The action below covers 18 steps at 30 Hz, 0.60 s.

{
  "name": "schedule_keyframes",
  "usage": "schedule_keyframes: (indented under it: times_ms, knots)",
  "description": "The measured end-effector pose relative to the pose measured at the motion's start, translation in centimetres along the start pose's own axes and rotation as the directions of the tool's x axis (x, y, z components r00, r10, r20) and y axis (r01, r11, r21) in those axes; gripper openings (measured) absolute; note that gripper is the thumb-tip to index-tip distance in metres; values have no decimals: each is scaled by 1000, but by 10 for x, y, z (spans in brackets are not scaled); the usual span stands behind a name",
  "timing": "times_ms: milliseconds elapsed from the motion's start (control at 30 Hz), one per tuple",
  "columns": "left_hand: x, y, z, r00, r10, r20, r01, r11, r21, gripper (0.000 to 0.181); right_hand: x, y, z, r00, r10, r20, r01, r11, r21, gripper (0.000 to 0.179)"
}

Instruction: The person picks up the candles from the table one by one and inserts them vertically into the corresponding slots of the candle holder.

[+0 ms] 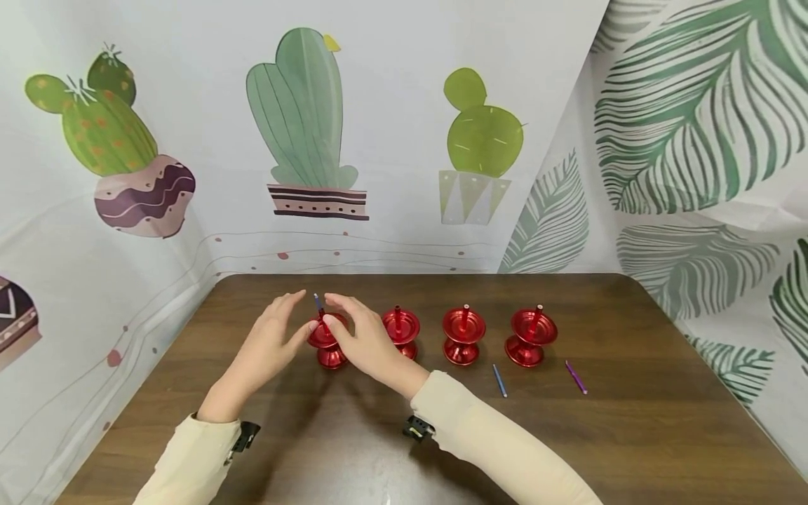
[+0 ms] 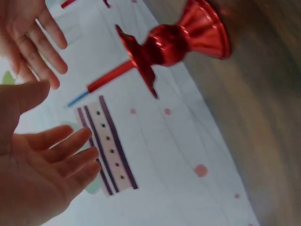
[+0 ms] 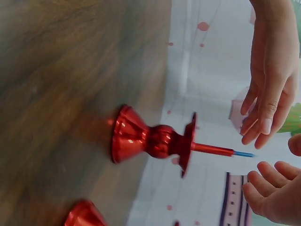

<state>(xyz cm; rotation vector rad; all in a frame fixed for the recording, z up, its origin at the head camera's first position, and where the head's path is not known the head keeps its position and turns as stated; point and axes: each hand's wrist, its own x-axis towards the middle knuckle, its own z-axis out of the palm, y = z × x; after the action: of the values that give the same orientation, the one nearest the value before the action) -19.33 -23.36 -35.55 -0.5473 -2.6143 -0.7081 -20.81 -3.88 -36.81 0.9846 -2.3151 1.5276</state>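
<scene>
The leftmost red metal candle holder [image 1: 331, 358] stands upright, and a thin blue stick [image 1: 318, 301] rises from its narrow central tube. My left hand [image 1: 271, 340] is on its left side and my right hand [image 1: 366, 344] on its right, both with fingers extended and palms turned inward. In the left wrist view, the blue stick [image 2: 77, 99] sticks out of the tube, apart from both hands. The right wrist view also shows a gap between the fingers and the holder [image 3: 160, 141]. Neither hand holds anything.
Three more red candle holders stand in a row to the right: one beside my right hand [image 1: 410, 348], a middle one [image 1: 461, 352] and a far right one [image 1: 524, 352]. A blue stick [image 1: 499, 381] and a purple stick [image 1: 576, 377] lie on the brown table [image 1: 631, 449].
</scene>
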Motion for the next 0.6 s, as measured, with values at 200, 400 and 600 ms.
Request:
schedule_keyframes:
  times_ms: [200,400,600]
  knots:
    - [0,25,0,975,150,-162,-141,988,64,53,-18,-7,-31,994,-110,-25,107,989,-98,41]
    - [3,42,9,956,232,-182,-217,971,98,55,-41,-6,-65,988,-134,-70,119,975,-188,43]
    - [5,49,24,979,175,-102,-172,985,35,60,-66,-1,-89,989,-116,-91,89,963,-255,46]
